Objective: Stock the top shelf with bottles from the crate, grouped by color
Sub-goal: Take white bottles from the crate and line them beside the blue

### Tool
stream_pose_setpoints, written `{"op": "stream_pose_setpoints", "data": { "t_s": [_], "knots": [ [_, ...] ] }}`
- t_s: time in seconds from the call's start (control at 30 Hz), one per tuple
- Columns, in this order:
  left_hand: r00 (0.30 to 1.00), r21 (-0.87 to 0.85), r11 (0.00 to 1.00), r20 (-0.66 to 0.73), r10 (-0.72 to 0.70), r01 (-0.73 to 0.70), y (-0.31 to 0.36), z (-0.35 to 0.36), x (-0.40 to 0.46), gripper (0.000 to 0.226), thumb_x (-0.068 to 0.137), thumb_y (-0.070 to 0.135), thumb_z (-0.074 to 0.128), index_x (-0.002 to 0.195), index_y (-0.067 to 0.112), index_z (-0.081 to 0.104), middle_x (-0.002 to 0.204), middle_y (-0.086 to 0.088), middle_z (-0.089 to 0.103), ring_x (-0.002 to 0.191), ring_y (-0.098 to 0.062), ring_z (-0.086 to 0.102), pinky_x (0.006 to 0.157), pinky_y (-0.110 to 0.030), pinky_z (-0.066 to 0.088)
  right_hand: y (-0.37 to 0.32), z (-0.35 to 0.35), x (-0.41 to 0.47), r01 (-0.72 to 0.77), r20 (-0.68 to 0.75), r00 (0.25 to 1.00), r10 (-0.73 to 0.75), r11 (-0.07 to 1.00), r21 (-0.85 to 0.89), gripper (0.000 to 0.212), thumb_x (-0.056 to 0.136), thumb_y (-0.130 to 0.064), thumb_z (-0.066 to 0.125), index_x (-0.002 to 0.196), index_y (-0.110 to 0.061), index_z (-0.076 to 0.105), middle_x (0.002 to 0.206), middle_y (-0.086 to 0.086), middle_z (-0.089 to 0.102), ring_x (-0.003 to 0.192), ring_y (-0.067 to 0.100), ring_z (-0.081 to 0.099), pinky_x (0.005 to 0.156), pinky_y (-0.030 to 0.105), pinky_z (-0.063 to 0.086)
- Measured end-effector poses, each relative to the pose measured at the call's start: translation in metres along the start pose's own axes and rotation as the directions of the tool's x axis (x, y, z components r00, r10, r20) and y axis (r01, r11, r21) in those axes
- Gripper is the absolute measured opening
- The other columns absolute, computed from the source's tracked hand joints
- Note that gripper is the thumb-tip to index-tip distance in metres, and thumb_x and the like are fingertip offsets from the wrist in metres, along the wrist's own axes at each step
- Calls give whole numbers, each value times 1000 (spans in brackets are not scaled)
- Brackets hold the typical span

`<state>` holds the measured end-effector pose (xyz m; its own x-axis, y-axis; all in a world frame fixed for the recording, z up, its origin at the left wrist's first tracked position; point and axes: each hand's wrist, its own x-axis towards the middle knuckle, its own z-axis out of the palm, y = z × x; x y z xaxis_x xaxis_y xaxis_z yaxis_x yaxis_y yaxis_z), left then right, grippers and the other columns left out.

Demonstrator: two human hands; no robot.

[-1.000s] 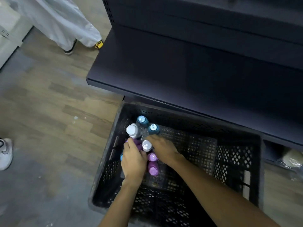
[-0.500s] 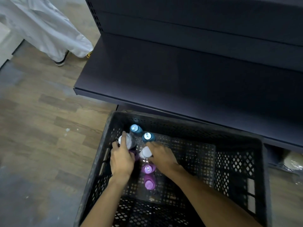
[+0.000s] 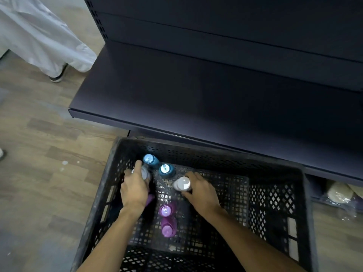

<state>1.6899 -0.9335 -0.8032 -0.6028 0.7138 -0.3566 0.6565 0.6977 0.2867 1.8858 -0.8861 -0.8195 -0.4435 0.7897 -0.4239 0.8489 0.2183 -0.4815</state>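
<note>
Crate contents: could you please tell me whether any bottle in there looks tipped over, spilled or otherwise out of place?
Nothing stands out. The two blue bottles, two purple bottles and the white bottle under the right hand all stand cap up in the crate, with no spill visible. The left hand hides most of another white one.

The black perforated plastic crate [image 3: 275, 193] is bare across its right half; upright blue, white and purple bottles [image 3: 166, 170] crowd its left. The dark metal shelf [image 3: 196, 99] overhangs the crate's far rim.

two blue bottles [image 3: 150, 161], two white bottles [image 3: 182, 183], three purple bottles [image 3: 166, 210], one crate [image 3: 275, 203]
</note>
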Motion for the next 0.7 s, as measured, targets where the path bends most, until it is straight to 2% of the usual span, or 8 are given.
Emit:
{"op": "stream_pose_setpoints", "data": {
  "t_s": [0.2,0.37,0.5,0.6,0.67,0.7],
  "knots": [
    [998,-38,997,-12,64,-64,-6,-5,-9,42,76,6,75,108,6,48,106,-16,58,90,-41,62,73,-47,50,7,5,3,-32,-35,999,37,991,128,45,82,-20,78,122,-24,58,123,-1,66,109,23,64,85,33,51],
    [988,-66,986,-35,151,-153,-7,-16,-29,41,74,8,76,106,10,51,104,-11,55,81,-40,62,66,-47,52,14,-11,-4,-53,-99,992,83,959,279,44,76,-23,84,114,-21,62,112,-4,66,101,16,62,85,33,51],
    [967,-115,960,-47,250,-254,3,-56,-52,41,66,7,75,101,15,56,96,-6,57,78,-39,61,61,-44,51,2,-64,-25,-6,-153,986,60,945,328,44,73,-24,86,112,-23,64,105,-9,64,95,7,59,81,18,43],
    [943,-147,932,-24,332,-332,16,-95,-67,46,60,10,81,101,18,60,94,1,61,81,-30,64,62,-37,50,-13,-116,-43,9,-178,982,57,937,350,46,74,-30,85,113,-29,60,102,-17,65,93,1,59,78,16,44],
    [933,-274,897,1,361,-347,28,-125,-77,48,59,19,83,103,21,64,95,7,65,84,-18,66,69,-28,49,-26,-149,-57,17,-190,980,55,934,357,47,74,-32,85,112,-29,58,99,-19,64,91,-1,59,76,16,45],
    [931,-365,869,20,365,-333,34,-140,-83,48,58,29,82,103,25,64,95,11,66,83,-7,65,71,-20,47,-32,-164,-65,28,-200,979,47,934,357,48,74,-33,85,113,-27,57,100,-18,65,92,0,59,76,18,46]
  ]
}}
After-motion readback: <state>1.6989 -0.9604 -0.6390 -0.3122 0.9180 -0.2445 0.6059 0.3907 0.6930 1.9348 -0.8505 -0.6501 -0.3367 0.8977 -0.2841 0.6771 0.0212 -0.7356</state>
